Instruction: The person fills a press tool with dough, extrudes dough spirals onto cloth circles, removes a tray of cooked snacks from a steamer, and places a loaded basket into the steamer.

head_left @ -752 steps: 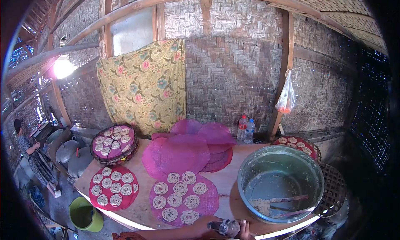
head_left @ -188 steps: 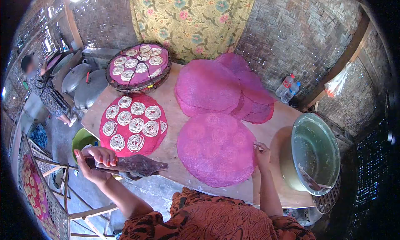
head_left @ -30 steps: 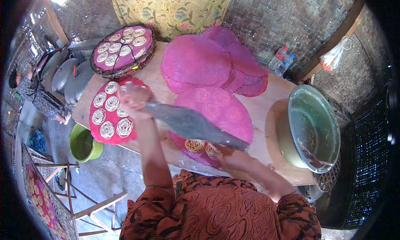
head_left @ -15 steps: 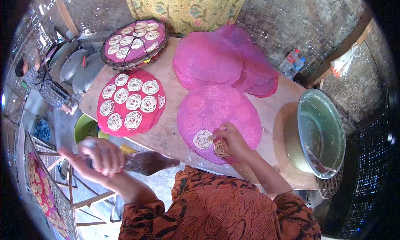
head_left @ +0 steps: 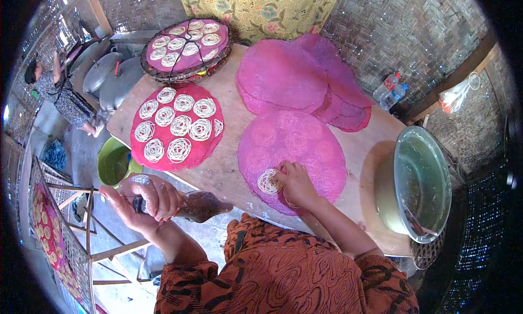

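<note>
Your left hand [head_left: 151, 198] swung back from over the purple sheet [head_left: 286, 120], clamped round the dark bag [head_left: 204, 206], right hand [head_left: 299, 187] at the sheet's noodle coil [head_left: 267, 181], can't tell if pinching, stacked sheets [head_left: 283, 74] behind, red sheet [head_left: 205, 154] leftward, green basin [head_left: 418, 175] rightward

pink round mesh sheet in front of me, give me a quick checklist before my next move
1. Dark tapering bag secure in the left hand: ok, fingers wrapped around it.
2. Bag clear of the pink round mesh sheet: ok, its tip shows left of the sheet.
3. Right hand clear of the sheet: not ok, its fingers are at the edge of the off-white noodle coil.
4. Surface beneath the right hand: cannot tell, hidden.
5. Red round sheet apart from the pink one: ok, bare wooden table between.
6. Green round basin apart from the pink sheet: ok, over to the right.
</note>
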Action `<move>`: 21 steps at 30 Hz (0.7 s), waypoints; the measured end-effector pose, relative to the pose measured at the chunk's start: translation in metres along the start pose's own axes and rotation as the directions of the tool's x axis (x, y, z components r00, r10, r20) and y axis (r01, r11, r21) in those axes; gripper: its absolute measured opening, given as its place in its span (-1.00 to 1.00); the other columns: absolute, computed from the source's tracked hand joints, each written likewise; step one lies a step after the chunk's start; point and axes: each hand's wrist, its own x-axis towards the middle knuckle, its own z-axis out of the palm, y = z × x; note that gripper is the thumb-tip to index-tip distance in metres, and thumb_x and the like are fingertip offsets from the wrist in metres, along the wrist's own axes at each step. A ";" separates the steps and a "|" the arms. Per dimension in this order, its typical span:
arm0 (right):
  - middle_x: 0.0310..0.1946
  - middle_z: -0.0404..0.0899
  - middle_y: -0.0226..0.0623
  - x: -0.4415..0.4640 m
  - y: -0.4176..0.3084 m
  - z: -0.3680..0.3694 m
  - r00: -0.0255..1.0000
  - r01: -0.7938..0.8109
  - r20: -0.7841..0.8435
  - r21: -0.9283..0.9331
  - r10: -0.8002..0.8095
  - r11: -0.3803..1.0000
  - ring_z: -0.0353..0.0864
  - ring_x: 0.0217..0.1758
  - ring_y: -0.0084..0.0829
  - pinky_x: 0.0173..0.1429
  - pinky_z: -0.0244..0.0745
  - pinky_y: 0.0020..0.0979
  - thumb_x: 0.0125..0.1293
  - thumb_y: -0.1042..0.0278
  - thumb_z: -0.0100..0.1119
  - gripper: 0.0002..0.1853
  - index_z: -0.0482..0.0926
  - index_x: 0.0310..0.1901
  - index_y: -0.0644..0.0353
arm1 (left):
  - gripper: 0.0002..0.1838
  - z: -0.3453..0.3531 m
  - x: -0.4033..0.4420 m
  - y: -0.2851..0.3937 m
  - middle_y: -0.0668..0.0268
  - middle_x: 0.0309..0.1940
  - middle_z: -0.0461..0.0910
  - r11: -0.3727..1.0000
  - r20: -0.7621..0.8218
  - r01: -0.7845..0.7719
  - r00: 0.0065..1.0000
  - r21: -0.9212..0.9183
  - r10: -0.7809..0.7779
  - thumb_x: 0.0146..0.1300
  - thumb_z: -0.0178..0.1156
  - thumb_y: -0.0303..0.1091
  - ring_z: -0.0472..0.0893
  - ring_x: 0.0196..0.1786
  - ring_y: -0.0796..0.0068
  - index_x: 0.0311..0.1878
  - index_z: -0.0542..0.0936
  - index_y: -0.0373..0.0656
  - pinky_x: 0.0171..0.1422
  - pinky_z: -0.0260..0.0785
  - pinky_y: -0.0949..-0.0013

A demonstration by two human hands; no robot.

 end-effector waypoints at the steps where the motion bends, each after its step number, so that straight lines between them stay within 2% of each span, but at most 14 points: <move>1: -0.16 0.44 -0.19 0.000 -0.001 0.001 1.000 -0.009 0.007 0.018 0.009 1.000 0.39 -0.09 -0.18 0.03 0.27 -0.24 0.03 0.44 0.09 -0.84 0.61 -0.33 0.09 | -0.24 0.001 0.001 0.000 0.33 -0.97 0.18 1.000 0.004 0.006 1.000 -0.003 -0.006 0.35 -0.45 0.29 0.09 -0.97 0.52 -0.81 0.21 -0.08 -0.89 -0.04 0.47; 6: -0.16 0.43 -0.18 -0.002 0.003 0.000 0.999 0.008 0.043 0.115 -0.013 0.993 0.39 -0.08 -0.15 0.02 0.27 -0.24 -0.06 0.51 0.15 -0.82 0.60 -0.34 0.12 | -0.23 -0.001 0.000 -0.002 0.33 -0.97 0.18 1.000 -0.011 -0.001 1.000 -0.005 0.001 0.34 -0.45 0.30 0.09 -0.97 0.52 -0.82 0.20 -0.07 -0.89 -0.03 0.46; 8: -0.16 0.43 -0.15 -0.002 0.008 -0.003 0.985 -0.029 -0.158 0.260 0.072 0.965 0.40 -0.08 -0.10 0.03 0.28 -0.18 -0.10 0.52 0.17 -0.77 0.59 -0.31 0.14 | -0.24 -0.003 -0.001 0.000 0.33 -0.98 0.18 0.999 -0.045 0.030 0.999 0.028 -0.029 0.34 -0.46 0.31 0.11 -0.97 0.51 -0.83 0.20 -0.06 -0.90 0.01 0.46; 9: -0.16 0.43 -0.15 -0.004 0.013 -0.008 0.984 -0.025 -0.166 0.259 0.070 0.966 0.40 -0.08 -0.10 0.03 0.28 -0.18 -0.10 0.52 0.17 -0.77 0.59 -0.31 0.14 | -0.24 -0.001 0.003 0.002 0.33 -0.98 0.18 0.999 -0.038 0.026 0.999 0.030 -0.024 0.34 -0.46 0.31 0.11 -0.97 0.51 -0.83 0.20 -0.06 -0.90 0.01 0.46; 11: -0.11 0.44 -0.10 -0.011 0.022 -0.020 0.958 -0.068 -0.238 0.359 0.162 0.931 0.40 0.00 -0.05 0.08 0.28 -0.13 -0.01 0.46 0.18 -0.76 0.59 -0.22 0.12 | -0.24 0.006 0.011 0.008 0.35 -0.98 0.17 0.990 0.058 0.069 0.996 -0.120 -0.062 0.34 -0.46 0.29 0.13 -0.97 0.52 -0.83 0.20 -0.05 -0.90 0.03 0.47; 12: -0.11 0.44 -0.10 -0.014 0.012 -0.032 0.955 -0.069 -0.246 0.359 0.166 0.931 0.40 0.00 -0.05 0.08 0.28 -0.13 -0.01 0.46 0.18 -0.76 0.59 -0.22 0.12 | -0.25 0.009 0.012 0.010 0.36 -0.98 0.18 0.980 0.005 0.036 0.999 -0.195 -0.036 0.35 -0.46 0.28 0.15 -0.96 0.53 -0.82 0.22 -0.06 -0.89 0.06 0.47; 14: -0.07 0.44 -0.04 -0.025 -0.019 -0.066 0.991 0.059 -0.130 0.590 0.022 0.805 0.42 0.04 -0.06 0.14 0.28 -0.14 0.15 0.37 0.14 -0.78 0.57 -0.14 0.14 | -0.26 0.013 0.020 0.007 0.38 -0.97 0.18 0.965 0.019 0.057 0.998 -0.257 -0.054 0.35 -0.46 0.27 0.15 -0.96 0.56 -0.80 0.23 -0.05 -0.89 0.05 0.48; 15: -0.07 0.44 -0.04 -0.033 -0.032 -0.070 0.989 0.059 -0.142 0.588 0.030 0.807 0.42 0.04 -0.06 0.14 0.28 -0.14 0.15 0.37 0.14 -0.78 0.57 -0.14 0.14 | -0.28 0.015 0.026 0.003 0.40 -0.96 0.18 0.945 0.028 0.074 0.997 -0.317 -0.069 0.35 -0.45 0.27 0.14 -0.95 0.58 -0.78 0.24 -0.04 -0.89 0.04 0.49; 16: -0.12 0.48 -0.04 -0.045 -0.048 -0.068 0.999 -0.005 -0.022 0.632 0.025 0.775 0.47 0.00 -0.12 0.11 0.32 -0.21 0.21 0.31 0.11 -0.78 0.57 -0.14 0.17 | -0.29 0.021 0.030 -0.007 0.45 -0.95 0.11 0.927 -0.051 0.039 0.997 -0.374 -0.063 0.34 -0.45 0.31 0.01 -0.96 0.61 -0.72 0.24 -0.06 -0.90 -0.12 0.47; 17: -0.18 0.51 -0.04 -0.056 -0.058 -0.068 0.995 -0.075 0.097 0.666 0.013 0.742 0.51 -0.04 -0.19 0.08 0.36 -0.28 0.28 0.25 0.07 -0.76 0.57 -0.13 0.20 | -0.35 0.020 0.031 -0.021 0.51 -0.93 0.08 0.913 -0.124 0.032 0.988 -0.408 -0.090 0.33 -0.36 0.29 -0.01 -0.93 0.63 -0.71 0.23 0.00 -0.88 -0.13 0.47; 18: -0.18 0.51 -0.04 -0.064 -0.058 -0.067 0.996 -0.075 0.087 0.664 0.024 0.744 0.51 -0.04 -0.19 0.08 0.36 -0.28 0.28 0.25 0.07 -0.76 0.57 -0.13 0.20 | -0.40 0.045 0.039 -0.032 0.53 -0.89 0.10 0.949 -0.514 0.058 0.829 -0.311 -0.219 0.31 -0.28 0.30 0.06 -0.88 0.65 -0.65 0.24 0.02 -0.83 -0.06 0.48; 19: -0.28 0.53 -0.07 -0.073 -0.054 -0.065 0.966 -0.254 0.145 0.679 0.212 0.689 0.52 -0.16 -0.27 -0.03 0.39 -0.32 0.28 0.21 0.08 -0.73 0.56 -0.16 0.24 | -0.42 0.040 0.041 -0.053 0.47 -0.77 0.22 0.900 -0.455 0.119 0.830 -0.419 -0.322 0.29 -0.22 0.30 0.21 -0.76 0.61 -0.49 0.35 -0.05 -0.70 0.11 0.51; 20: -0.39 0.54 -0.10 -0.081 -0.048 -0.067 0.899 -0.415 0.206 0.683 0.387 0.600 0.54 -0.29 -0.36 -0.14 0.42 -0.35 0.29 0.17 0.08 -0.70 0.55 -0.18 0.28 | -0.37 0.033 0.039 -0.077 0.30 -0.51 0.47 0.897 -0.378 0.249 0.841 -0.364 -0.387 0.30 -0.24 0.29 0.48 -0.48 0.49 -0.17 0.45 -0.16 -0.35 0.38 0.43; 21: -0.46 0.54 -0.14 -0.087 -0.037 -0.079 0.851 -0.472 0.230 0.732 0.473 0.492 0.50 -0.37 -0.43 -0.24 0.40 -0.35 0.27 0.17 0.12 -0.70 0.55 -0.20 0.28 | -0.39 0.054 0.041 -0.085 0.12 -0.14 0.53 0.911 -0.245 0.397 0.878 -0.109 -0.412 0.31 -0.15 0.18 0.54 -0.09 0.31 0.08 0.41 -0.23 0.07 0.36 0.28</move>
